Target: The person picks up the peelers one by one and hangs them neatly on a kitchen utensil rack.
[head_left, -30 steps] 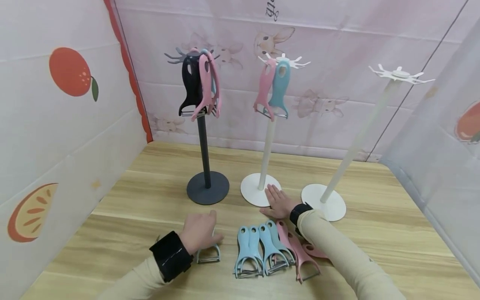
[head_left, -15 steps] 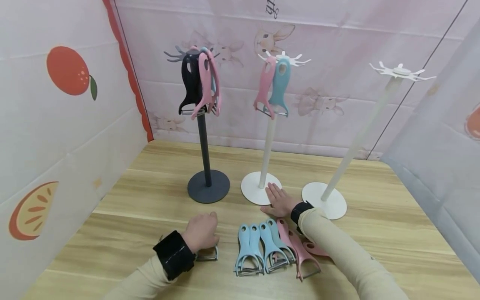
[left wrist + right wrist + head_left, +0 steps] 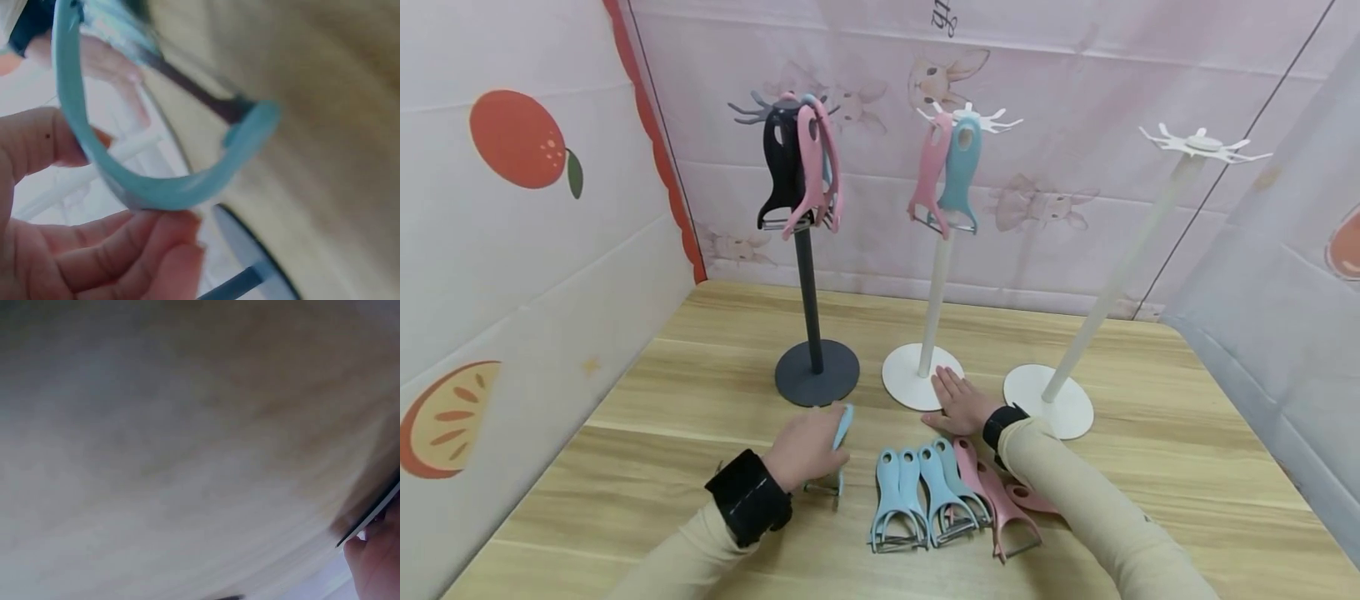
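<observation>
The left hand point(image 3: 805, 446) pinched a blue peeler point(image 3: 844, 426) near the laid-out peelers point(image 3: 934, 483) on the surface point(image 3: 715, 358); the right hand point(image 3: 961, 405), fingers straight, rested on the middle stand's base point(image 3: 902, 385). The step looked like a pick-up, next calling for a steady lift

You faced a creased pink backdrop point(image 3: 1075, 75) printed with rabbits point(image 3: 931, 86); a white sheet point(image 3: 565, 258) bearing orange fruit point(image 3: 516, 137) rose on your left, a pale sheet point(image 3: 1277, 325) on your right, and your table point(image 3: 700, 375) was wood-grained.
</observation>
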Action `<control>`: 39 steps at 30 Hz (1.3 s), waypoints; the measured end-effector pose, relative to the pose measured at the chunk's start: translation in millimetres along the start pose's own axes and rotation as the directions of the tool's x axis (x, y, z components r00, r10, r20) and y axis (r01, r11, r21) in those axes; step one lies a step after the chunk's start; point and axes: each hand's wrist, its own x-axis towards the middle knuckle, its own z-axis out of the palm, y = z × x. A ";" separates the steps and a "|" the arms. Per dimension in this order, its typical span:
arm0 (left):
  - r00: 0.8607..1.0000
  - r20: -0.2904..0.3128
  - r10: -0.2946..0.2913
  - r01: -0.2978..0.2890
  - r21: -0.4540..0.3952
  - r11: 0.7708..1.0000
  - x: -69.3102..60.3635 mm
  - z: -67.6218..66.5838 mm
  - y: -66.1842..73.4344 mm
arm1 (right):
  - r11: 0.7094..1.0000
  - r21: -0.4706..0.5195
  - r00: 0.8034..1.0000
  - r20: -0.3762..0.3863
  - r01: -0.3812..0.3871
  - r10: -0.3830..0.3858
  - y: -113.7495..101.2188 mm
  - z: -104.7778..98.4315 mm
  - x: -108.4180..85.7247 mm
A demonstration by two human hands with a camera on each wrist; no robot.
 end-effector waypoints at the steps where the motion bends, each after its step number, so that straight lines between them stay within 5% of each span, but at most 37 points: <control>1: 1.000 -0.023 0.004 -0.005 -0.026 1.000 2.6 -3.0 2.1 | 1.000 0.001 1.000 0.000 0.000 0.000 0.0 -0.5 -0.6; 7: 0.982 -0.188 0.034 -0.063 -0.148 0.987 19.1 -30.1 21.5 | 1.000 0.002 1.000 0.008 -0.011 0.011 -1.0 -3.8 -4.0; 11: 0.941 -0.330 0.079 -0.147 -0.186 0.972 32.0 -48.0 33.3 | 1.000 0.011 1.000 0.010 -0.010 0.010 -2.4 -6.0 -6.0; 20: 0.785 -0.603 0.144 -0.343 -0.229 0.911 64.6 -81.6 61.4 | 1.000 -0.006 1.000 0.023 -0.017 0.017 2.2 -3.5 -3.8; 27: 0.639 -0.763 0.098 -0.445 -0.263 0.856 92.2 -105.3 74.8 | 1.000 -0.010 1.000 0.007 0.001 -0.001 1.6 -1.9 -3.3; 31: 0.571 -0.819 0.056 -0.486 -0.282 0.827 106.8 -123.1 85.9 | 1.000 0.000 1.000 0.012 -0.005 0.005 1.7 -1.8 -3.0; 35: 0.553 -0.833 0.002 -0.465 -0.307 0.830 120.4 -142.3 96.8 | 1.000 -0.003 0.999 0.031 -0.018 0.018 1.6 -1.3 -0.7; 39: 0.563 -0.825 -0.046 -0.389 -0.314 0.866 131.5 -157.4 102.7 | 0.999 -0.012 0.999 0.044 -0.032 0.032 1.6 0.1 2.1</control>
